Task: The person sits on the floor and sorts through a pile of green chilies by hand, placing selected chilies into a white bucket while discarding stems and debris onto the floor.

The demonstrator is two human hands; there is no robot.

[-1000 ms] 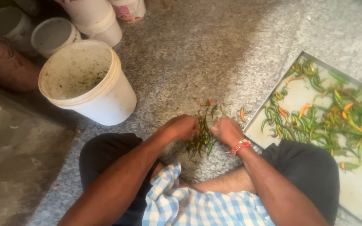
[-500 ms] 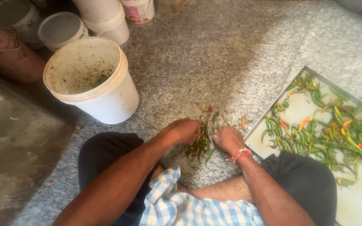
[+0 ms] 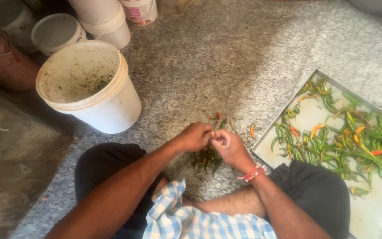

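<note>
Chillies (image 3: 206, 158), a little dark-green heap of them, sit on the speckled stone floor (image 3: 226, 57) right between the seated person's knees, and both hands are working just above that pile. Left hand (image 3: 194, 136) and right hand (image 3: 227, 146) are pressed together fingertip to fingertip, pinching something small between them, probably one chilli, but it's too hidden by the fingers to say for sure. Right wrist has a red thread band (image 3: 253, 173) on it. A few loose red and orange chillies (image 3: 252, 130) lie scattered on the floor just beyond the hands. Off to the right there's a flat metal tray (image 3: 376, 212) covered in a big spread of mostly green chillies (image 3: 350, 141) with some orange and red ones mixed in. To the left stands a white bucket (image 3: 107, 108), its inside speckled with green bits, with more tubs behind it.
</note>
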